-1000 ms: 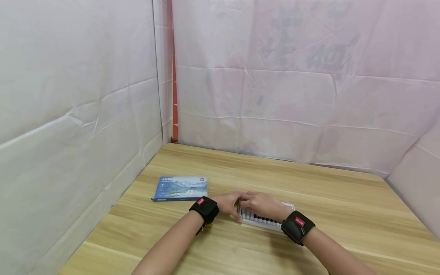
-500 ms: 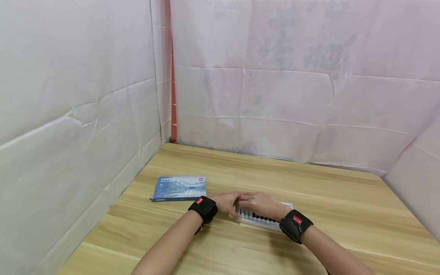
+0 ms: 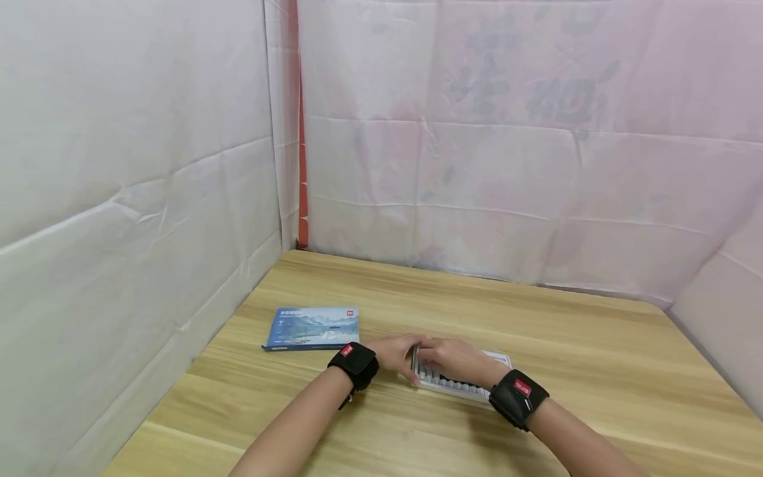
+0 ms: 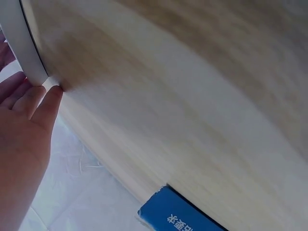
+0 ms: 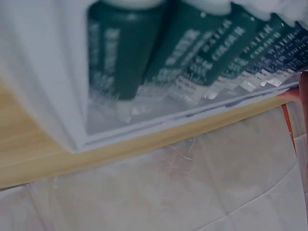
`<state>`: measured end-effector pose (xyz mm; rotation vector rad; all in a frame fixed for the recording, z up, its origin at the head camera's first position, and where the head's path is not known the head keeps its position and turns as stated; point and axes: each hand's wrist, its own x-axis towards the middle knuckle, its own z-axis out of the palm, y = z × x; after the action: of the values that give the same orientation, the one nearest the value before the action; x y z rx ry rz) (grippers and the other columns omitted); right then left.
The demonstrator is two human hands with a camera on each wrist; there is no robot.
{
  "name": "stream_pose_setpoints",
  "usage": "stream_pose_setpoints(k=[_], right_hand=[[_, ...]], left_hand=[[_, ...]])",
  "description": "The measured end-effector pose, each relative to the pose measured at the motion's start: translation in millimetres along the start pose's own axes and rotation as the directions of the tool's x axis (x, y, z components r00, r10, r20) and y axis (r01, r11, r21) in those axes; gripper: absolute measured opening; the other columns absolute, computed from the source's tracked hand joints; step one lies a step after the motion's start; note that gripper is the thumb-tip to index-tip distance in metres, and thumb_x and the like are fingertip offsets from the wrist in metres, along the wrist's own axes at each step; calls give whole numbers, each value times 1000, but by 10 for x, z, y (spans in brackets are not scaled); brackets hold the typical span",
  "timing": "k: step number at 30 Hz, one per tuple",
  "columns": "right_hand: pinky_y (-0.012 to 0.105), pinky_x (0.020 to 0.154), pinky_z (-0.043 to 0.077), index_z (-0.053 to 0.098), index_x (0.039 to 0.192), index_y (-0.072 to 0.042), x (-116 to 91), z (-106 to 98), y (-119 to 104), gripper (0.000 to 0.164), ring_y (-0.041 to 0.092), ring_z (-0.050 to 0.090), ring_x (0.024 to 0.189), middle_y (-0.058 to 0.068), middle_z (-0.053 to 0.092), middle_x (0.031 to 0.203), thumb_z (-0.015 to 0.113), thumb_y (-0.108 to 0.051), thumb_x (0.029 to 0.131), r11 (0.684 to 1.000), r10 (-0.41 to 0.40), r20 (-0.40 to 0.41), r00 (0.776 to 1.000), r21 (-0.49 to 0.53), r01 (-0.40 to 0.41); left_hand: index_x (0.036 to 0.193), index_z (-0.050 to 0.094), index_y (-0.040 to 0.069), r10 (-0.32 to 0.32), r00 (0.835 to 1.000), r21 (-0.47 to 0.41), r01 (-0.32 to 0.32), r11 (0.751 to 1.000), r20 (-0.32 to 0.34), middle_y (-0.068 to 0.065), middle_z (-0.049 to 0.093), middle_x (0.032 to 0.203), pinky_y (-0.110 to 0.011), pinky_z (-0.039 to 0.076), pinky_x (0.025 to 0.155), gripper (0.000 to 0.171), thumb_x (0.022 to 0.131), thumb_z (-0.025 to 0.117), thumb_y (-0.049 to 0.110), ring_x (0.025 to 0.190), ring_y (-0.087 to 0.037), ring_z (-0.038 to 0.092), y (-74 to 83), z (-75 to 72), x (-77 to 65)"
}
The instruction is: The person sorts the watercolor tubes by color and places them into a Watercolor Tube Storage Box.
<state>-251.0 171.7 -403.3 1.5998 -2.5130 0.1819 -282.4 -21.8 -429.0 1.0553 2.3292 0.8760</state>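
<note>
A white tray of paint tubes (image 3: 456, 386) lies on the wooden table in the head view. Its green and dark-labelled paint tubes (image 5: 197, 48) lie side by side in the right wrist view. My left hand (image 3: 393, 352) holds the tray's left end, thumb at the near corner and fingers at the far one. In the left wrist view, that hand's fingertips (image 4: 50, 98) touch the pale tray wall (image 4: 21, 43). Over the tubes lies my right hand (image 3: 456, 359), fingers bent down toward the left end. Its fingertips are hidden, so whether they pinch a tube does not show.
A blue flat box (image 3: 312, 328) with a lake picture lies left of the tray, close to the left forearm. White cloth walls (image 3: 477, 165) stand behind the table and along its sides. A black band (image 3: 518, 399) wraps each wrist.
My right hand's fingers have drawn back slightly to the right from the tray's left end. My left hand keeps its hold, and the tray and box stay in place.
</note>
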Motion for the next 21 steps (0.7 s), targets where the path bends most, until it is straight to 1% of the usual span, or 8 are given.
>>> stream_pose_setpoints(k=[4, 7, 11, 15, 16, 18, 20, 21], right_hand=[[23, 66, 48, 63, 93, -13, -55, -33, -43, 12, 11, 58, 81, 1, 58, 92, 68, -18, 83, 999, 39, 11, 999, 24, -39], [22, 63, 47, 61, 88, -15, -38, -19, -63, 11, 8, 56, 78, -2, 57, 90, 69, -21, 83, 996, 81, 11, 997, 22, -81], [20, 58, 45, 57, 80, -17, 2, 4, -92, 15, 6, 52, 72, -4, 54, 86, 71, -21, 80, 993, 116, 7, 993, -10, -115], [20, 58, 45, 58, 81, -16, 5, 6, -113, 15, 6, 51, 72, -2, 55, 86, 71, -20, 80, 990, 137, 18, 990, -20, -136], [22, 59, 46, 59, 84, -15, -8, -6, -117, 13, 7, 52, 74, -1, 56, 89, 71, -20, 81, 990, 142, 22, 990, -7, -142], [24, 62, 48, 62, 90, -13, -60, -48, -110, 12, 10, 55, 78, 1, 57, 93, 70, -18, 82, 985, 168, 14, 986, 32, -169], [29, 68, 50, 64, 97, -10, -147, -116, -97, 16, 15, 58, 84, 4, 58, 98, 69, -16, 82, 973, 224, -16, 974, 64, -223], [31, 70, 50, 64, 100, -8, -204, -154, -94, 19, 18, 58, 87, 5, 59, 100, 69, -14, 82, 962, 265, -31, 964, 81, -262]], left_hand=[[143, 29, 7, 3, 1000, 13, -3, 1000, 5, -9, 30, 143, -28, 29, 101, 87, 74, 78, 25, 129, -18, 29, 25, 5, -1], [142, 30, 9, -3, 1000, 16, 3, 1000, 4, -8, 31, 143, -29, 31, 100, 86, 73, 78, 25, 128, -18, 31, 43, -15, -14], [141, 33, 10, 6, 1000, 8, -6, 1000, 5, -6, 33, 142, -28, 31, 100, 83, 73, 79, 27, 128, -16, 31, 72, -34, -22], [141, 32, 8, -8, 1000, 7, 8, 1000, -1, -8, 31, 143, -27, 29, 101, 86, 72, 79, 26, 130, -17, 28, 95, -34, -24], [140, 33, 7, -6, 1000, 11, 6, 1000, -1, -8, 33, 142, -27, 30, 100, 85, 72, 79, 25, 128, -17, 31, 97, -36, -26], [141, 32, 6, -16, 1000, 36, 16, 999, -1, -9, 33, 142, -27, 30, 101, 86, 72, 80, 25, 128, -18, 31, 94, -40, -32], [141, 30, 3, -21, 1000, 106, 21, 994, -1, -11, 31, 144, -26, 27, 102, 87, 74, 78, 28, 130, -19, 28, 78, -49, -47], [142, 29, 2, -24, 1000, 154, 24, 988, -1, -12, 28, 145, -26, 24, 104, 87, 75, 77, 29, 132, -19, 25, 69, -53, -61]])
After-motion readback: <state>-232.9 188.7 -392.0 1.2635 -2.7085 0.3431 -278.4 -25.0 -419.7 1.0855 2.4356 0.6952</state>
